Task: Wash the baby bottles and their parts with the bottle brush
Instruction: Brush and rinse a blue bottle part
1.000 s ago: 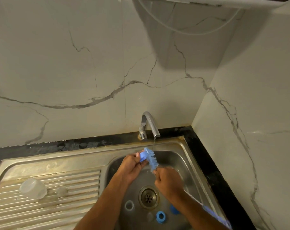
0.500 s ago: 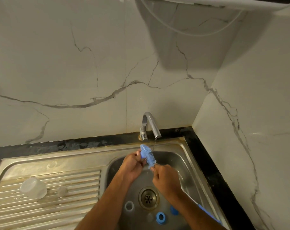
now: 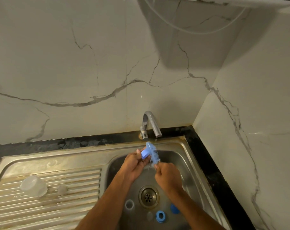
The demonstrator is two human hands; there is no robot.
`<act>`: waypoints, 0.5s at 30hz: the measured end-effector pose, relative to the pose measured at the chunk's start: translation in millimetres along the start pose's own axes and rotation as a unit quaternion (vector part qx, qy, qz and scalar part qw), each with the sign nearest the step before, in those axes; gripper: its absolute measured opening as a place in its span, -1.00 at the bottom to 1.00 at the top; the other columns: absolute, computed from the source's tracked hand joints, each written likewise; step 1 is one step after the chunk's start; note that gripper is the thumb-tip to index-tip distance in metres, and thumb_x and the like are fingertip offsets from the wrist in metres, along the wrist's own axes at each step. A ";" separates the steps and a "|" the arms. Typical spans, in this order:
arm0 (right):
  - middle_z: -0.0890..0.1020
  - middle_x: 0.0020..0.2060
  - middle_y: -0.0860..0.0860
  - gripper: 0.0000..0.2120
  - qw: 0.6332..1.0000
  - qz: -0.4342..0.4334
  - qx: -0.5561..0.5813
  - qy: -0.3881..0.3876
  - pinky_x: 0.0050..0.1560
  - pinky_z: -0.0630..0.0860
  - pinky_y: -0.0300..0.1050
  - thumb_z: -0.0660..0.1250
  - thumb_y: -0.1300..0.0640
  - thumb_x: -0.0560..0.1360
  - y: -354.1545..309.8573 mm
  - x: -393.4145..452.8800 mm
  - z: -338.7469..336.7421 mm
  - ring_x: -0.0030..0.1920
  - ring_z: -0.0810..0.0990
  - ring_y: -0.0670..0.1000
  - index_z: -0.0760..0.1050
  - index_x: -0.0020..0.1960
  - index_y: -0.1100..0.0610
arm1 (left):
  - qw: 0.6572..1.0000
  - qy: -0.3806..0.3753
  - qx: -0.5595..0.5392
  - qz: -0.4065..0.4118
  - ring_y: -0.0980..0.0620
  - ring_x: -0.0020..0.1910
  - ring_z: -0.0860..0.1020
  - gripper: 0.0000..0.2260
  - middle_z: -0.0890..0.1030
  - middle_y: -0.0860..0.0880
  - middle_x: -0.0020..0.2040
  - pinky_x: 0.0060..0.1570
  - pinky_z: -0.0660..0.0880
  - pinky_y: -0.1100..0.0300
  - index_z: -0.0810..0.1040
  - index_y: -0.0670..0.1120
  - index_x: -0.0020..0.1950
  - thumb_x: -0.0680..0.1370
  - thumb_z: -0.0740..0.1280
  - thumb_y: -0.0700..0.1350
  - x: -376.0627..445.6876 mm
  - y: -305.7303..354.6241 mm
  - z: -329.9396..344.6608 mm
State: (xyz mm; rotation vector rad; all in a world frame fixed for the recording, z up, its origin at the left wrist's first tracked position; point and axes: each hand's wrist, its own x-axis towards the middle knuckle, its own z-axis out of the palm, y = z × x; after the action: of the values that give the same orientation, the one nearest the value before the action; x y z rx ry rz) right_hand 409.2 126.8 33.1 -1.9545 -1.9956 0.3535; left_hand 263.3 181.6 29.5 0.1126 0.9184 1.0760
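The brush point(image 3: 152, 152), blue-bristled, is over the basin just under the tap point(image 3: 150, 125), where a thin trickle of water falls past its head. The right hand point(image 3: 168, 178) grips the brush just below the bristles, fingers curled tight round the handle. The left hand point(image 3: 134, 163) holds a small blue part point(image 3: 145, 154) against the bristles — fingers curled under it, thumb on top.

On the floor of the sink point(image 3: 187, 156), near the drain point(image 3: 148, 196), lie four loose pieces: a clear ring point(image 3: 129, 204), a blue ring point(image 3: 160, 216), a blue cap point(image 3: 174, 209) partly hidden by the right forearm, and a small clear piece point(image 3: 149, 215) too faint to identify.

On the ribbed drainboard point(image 3: 49, 208) to the left are two clear items — a dome-shaped cover point(image 3: 34, 185) and a smaller clear bit point(image 3: 62, 189) beside it, apart from each other.
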 end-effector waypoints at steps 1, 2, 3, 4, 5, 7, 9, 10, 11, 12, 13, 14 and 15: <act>0.66 -0.24 -0.06 -0.84 1.000 -0.012 0.000 -0.008 -0.46 0.33 -0.37 0.25 0.01 0.61 -1.1 -1.4 -0.1 -0.41 0.48 -0.18 0.59 -0.01 0.01 | 1.000 0.003 -0.004 0.000 -0.25 0.21 0.57 -0.76 0.55 -0.30 0.25 -0.03 0.59 -0.06 0.43 -0.27 0.33 0.69 0.16 -0.23 0.3 0.2 -0.9; 0.66 -0.23 -0.07 -0.85 0.999 -0.026 -0.007 -0.022 -0.44 0.34 -0.39 0.26 0.03 0.60 -2.2 -4.2 1.8 -0.40 0.49 -0.17 0.59 -0.02 0.01 | 1.000 0.005 -0.011 0.002 -0.24 0.20 0.58 -0.75 0.56 -0.30 0.23 -0.02 0.58 -0.07 0.43 -0.28 0.34 0.68 0.17 -0.23 1.0 0.7 -2.6; 0.65 -0.24 -0.07 -0.86 0.999 -0.040 -0.016 -0.028 -0.44 0.33 -0.39 0.27 0.03 0.58 -2.9 -6.9 3.2 -0.40 0.48 -0.17 0.59 -0.03 0.01 | 1.000 0.003 -0.016 0.002 -0.23 0.19 0.59 -0.73 0.58 -0.30 0.21 0.02 0.58 -0.07 0.45 -0.28 0.34 0.68 0.18 -0.23 2.2 1.0 -3.8; 0.65 -0.25 -0.08 -0.86 0.999 -0.035 -0.015 -0.032 -0.44 0.32 -0.39 0.27 0.04 0.58 -2.4 -7.3 2.5 -0.41 0.47 -0.17 0.59 -0.05 0.02 | 1.000 0.002 -0.013 0.003 -0.23 0.19 0.60 -0.73 0.59 -0.30 0.21 0.04 0.58 -0.08 0.46 -0.28 0.34 0.68 0.18 -0.23 3.7 1.3 -5.2; 0.64 -0.25 -0.08 -0.87 0.999 -0.022 -0.012 -0.028 -0.45 0.32 -0.38 0.28 0.03 0.58 -0.6 -5.5 2.4 -0.42 0.46 -0.18 0.58 -0.06 0.01 | 1.000 -0.001 -0.005 0.004 -0.24 0.21 0.59 -0.74 0.58 -0.30 0.24 0.02 0.60 -0.08 0.45 -0.28 0.34 0.68 0.16 -0.23 3.8 0.9 -5.0; 0.65 -0.24 -0.07 -0.88 1.000 0.005 -0.001 -0.005 -0.47 0.33 -0.37 0.28 0.03 0.60 2.5 -0.8 1.6 -0.42 0.45 -0.20 0.58 -0.05 0.00 | 1.000 -0.004 0.006 0.005 -0.26 0.24 0.56 -0.75 0.54 -0.30 0.29 -0.05 0.63 -0.06 0.43 -0.28 0.34 0.70 0.14 -0.23 3.8 0.5 -4.9; 0.62 -0.27 -0.10 -0.87 1.000 -0.025 -0.008 -0.016 -0.46 0.29 -0.39 0.28 0.03 0.60 -0.2 -2.6 1.7 -0.44 0.42 -0.20 0.59 -0.02 0.01 | 1.000 -0.005 0.011 0.005 -0.25 0.23 0.57 -0.76 0.55 -0.30 0.28 -0.01 0.61 -0.07 0.44 -0.28 0.32 0.70 0.12 -0.23 3.1 1.1 -6.3; 0.59 -0.29 -0.11 -0.86 0.999 -0.043 -0.010 -0.023 -0.46 0.26 -0.39 0.27 0.04 0.60 -2.0 -5.0 2.4 -0.46 0.39 -0.20 0.60 -0.03 0.02 | 1.000 -0.006 0.016 0.008 -0.24 0.23 0.57 -0.75 0.56 -0.30 0.26 0.04 0.58 -0.08 0.46 -0.27 0.32 0.71 0.12 -0.22 3.2 1.7 -7.9; 0.57 -0.31 -0.10 -0.84 0.998 -0.048 -0.006 -0.027 -0.47 0.24 -0.38 0.26 0.04 0.60 -3.4 -7.3 2.0 -0.48 0.36 -0.20 0.60 -0.04 0.04 | 1.000 -0.008 0.023 0.012 -0.24 0.23 0.58 -0.73 0.58 -0.30 0.26 0.08 0.57 -0.08 0.47 -0.26 0.32 0.71 0.11 -0.20 4.0 1.9 -9.1; 0.59 -0.30 -0.08 -0.83 0.999 -0.042 -0.001 -0.024 -0.48 0.25 -0.38 0.26 0.04 0.61 -3.3 -7.2 1.7 -0.49 0.35 -0.21 0.60 -0.04 0.04 | 0.999 -0.008 0.032 0.017 -0.24 0.23 0.58 -0.72 0.58 -0.30 0.26 0.10 0.58 -0.07 0.48 -0.26 0.32 0.72 0.10 -0.17 4.2 2.0 -8.6; 0.61 -0.29 -0.08 -0.83 0.999 -0.026 0.010 -0.015 -0.49 0.26 -0.38 0.25 0.03 0.62 -1.3 -5.6 2.2 -0.49 0.36 -0.22 0.60 -0.03 0.03 | 0.999 -0.010 0.039 0.017 -0.24 0.23 0.59 -0.71 0.58 -0.30 0.26 0.12 0.58 -0.07 0.49 -0.25 0.32 0.73 0.09 -0.15 4.9 1.4 -7.8; 0.59 -0.31 -0.09 -0.82 1.000 -0.013 0.017 -0.008 -0.49 0.26 -0.37 0.24 0.02 0.63 -0.2 -3.6 1.7 -0.49 0.37 -0.22 0.60 -0.01 0.01 | 0.999 -0.008 0.044 0.017 -0.25 0.23 0.59 -0.69 0.59 -0.30 0.26 0.16 0.58 -0.08 0.50 -0.24 0.31 0.73 0.08 -0.13 4.9 0.3 -6.2; 0.54 -0.34 -0.12 -0.81 1.000 -0.008 0.019 -0.003 -0.49 0.26 -0.36 0.23 0.01 0.63 -0.2 -2.0 2.3 -0.49 0.38 -0.22 0.61 0.00 0.00 | 0.999 -0.008 0.041 0.014 -0.25 0.23 0.59 -0.68 0.59 -0.30 0.25 0.18 0.58 -0.08 0.51 -0.25 0.30 0.74 0.07 -0.11 4.3 -0.9 -4.6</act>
State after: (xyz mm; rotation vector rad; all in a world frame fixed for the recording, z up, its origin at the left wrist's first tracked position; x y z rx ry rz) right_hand 408.1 124.9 30.9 -1.9156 -1.9925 0.3894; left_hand 261.5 183.1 23.6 0.2029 0.9503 1.0621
